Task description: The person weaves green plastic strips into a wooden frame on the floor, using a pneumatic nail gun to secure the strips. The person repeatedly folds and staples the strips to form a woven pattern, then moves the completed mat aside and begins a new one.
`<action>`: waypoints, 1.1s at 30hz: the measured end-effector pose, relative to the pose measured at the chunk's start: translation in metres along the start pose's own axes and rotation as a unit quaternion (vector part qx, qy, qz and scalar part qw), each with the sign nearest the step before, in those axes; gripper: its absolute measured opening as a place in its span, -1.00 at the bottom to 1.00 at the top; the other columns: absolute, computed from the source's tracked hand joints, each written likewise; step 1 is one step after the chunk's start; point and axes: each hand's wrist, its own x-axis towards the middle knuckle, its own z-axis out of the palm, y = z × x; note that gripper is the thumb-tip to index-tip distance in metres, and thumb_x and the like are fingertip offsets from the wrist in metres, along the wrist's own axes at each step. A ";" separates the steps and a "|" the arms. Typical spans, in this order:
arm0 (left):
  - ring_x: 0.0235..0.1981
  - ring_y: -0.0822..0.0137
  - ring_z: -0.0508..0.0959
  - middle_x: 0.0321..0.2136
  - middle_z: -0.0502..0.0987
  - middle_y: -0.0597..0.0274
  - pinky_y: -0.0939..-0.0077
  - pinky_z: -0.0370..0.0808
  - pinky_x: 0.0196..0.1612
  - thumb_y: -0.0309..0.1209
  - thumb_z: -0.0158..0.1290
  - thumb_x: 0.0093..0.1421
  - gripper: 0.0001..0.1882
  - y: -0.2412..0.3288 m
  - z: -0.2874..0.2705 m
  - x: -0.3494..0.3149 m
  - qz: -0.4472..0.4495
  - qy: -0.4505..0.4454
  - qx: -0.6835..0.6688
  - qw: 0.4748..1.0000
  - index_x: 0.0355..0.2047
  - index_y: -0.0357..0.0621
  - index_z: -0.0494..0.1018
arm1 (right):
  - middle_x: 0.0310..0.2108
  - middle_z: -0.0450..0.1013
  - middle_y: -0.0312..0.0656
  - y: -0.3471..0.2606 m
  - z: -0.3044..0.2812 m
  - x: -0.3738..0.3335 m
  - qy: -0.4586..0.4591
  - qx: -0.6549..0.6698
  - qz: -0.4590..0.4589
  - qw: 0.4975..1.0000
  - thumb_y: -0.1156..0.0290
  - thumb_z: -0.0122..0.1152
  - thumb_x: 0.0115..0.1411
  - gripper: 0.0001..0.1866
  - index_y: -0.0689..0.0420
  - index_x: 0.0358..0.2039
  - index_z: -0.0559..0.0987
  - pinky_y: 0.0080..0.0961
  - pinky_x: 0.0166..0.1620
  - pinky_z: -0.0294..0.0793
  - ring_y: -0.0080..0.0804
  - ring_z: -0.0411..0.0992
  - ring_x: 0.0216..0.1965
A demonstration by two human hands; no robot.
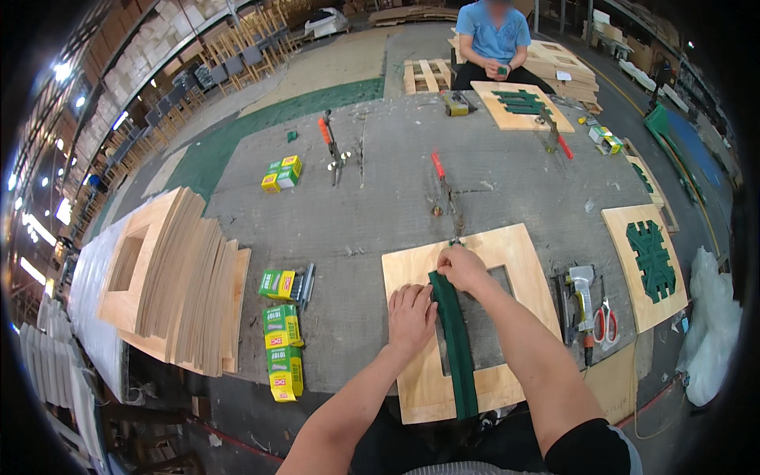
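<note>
A plywood panel (507, 247) with a square cut-out lies before me on the grey table. One dark green webbing strap (454, 340) runs lengthwise over the cut-out and past the panel's near edge. My right hand (465, 269) pinches the strap's far end against the wood, fingers closed. Just left of it, my left hand (412, 317) rests flat on the panel, fingers stretched out beside the strap. At the far edge stands a toggle clamp (450, 202) with a red handle; its tip reaches the panel near my right hand.
Right of the panel lie a staple gun (582, 293), scissors (606, 322) and a panel with woven green straps (651, 261). Staple boxes (283, 340) and stacked panels (186, 277) stand left. Another clamp (332, 146) is farther off. Across the table sits a person (495, 36).
</note>
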 end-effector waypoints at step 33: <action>0.55 -0.20 -0.04 0.57 -0.06 0.06 -0.17 -0.10 0.54 0.03 -0.09 0.47 -0.39 0.010 0.009 0.014 -0.018 -0.084 0.123 0.989 0.43 0.10 0.31 | -0.05 0.62 0.18 0.172 -0.149 -0.209 0.165 -0.135 0.385 0.898 0.16 0.57 -0.02 -0.42 0.27 -0.06 0.66 -0.14 0.09 0.57 0.09 0.59 0.03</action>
